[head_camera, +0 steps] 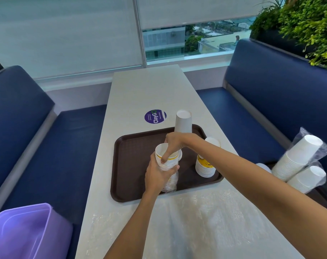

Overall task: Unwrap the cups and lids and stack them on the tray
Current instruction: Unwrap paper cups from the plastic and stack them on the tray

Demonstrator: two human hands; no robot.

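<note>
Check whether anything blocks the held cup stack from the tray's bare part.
Nothing visible does. The cup stack hangs over the bare left of the tray; the other stacks stand aside. Plastic wrap covers its lower end.

One head-worn view (wide-angle), facing forward and down along the table, close above it, edges apparently lens-bent

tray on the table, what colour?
Dark brown. The tray shows best in the head view, the only view here.

Bin cropped; wrapper seemingly blurred.
</note>
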